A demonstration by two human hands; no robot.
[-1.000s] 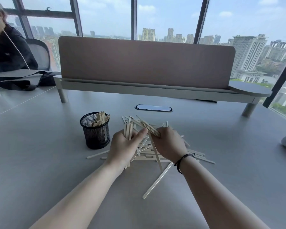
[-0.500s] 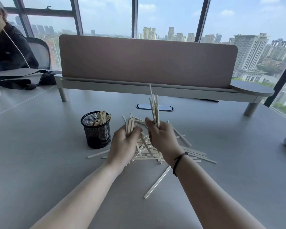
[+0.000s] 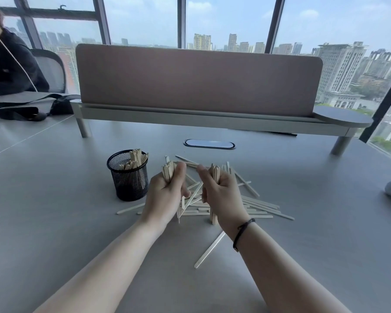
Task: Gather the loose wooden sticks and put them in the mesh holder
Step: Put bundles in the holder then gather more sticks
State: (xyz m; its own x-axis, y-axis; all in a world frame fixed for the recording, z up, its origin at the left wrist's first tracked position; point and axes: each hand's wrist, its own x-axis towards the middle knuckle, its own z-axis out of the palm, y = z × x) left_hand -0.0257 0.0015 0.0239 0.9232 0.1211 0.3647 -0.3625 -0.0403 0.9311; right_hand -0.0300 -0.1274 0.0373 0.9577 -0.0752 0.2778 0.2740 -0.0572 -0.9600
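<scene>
We are bringing the bundle of sticks [image 3: 214, 175] in our right hand [image 3: 221, 195] down from its raised, fanned position, standing it upright with its lower ends at the grey table [image 3: 54, 222]. Our left hand [image 3: 165, 195] is lifting its own bundle [image 3: 168, 171] slightly higher than before.

we sit at a grey desk [image 3: 54, 222] with an oval cable port [image 3: 209, 144], a pinkish divider panel [image 3: 196, 80] on a raised shelf [image 3: 212, 123] at its far edge, tall dark-framed windows [image 3: 226, 19] showing a hazy daylit skyline beyond, and a mesh chair [image 3: 52, 71] far left.
</scene>
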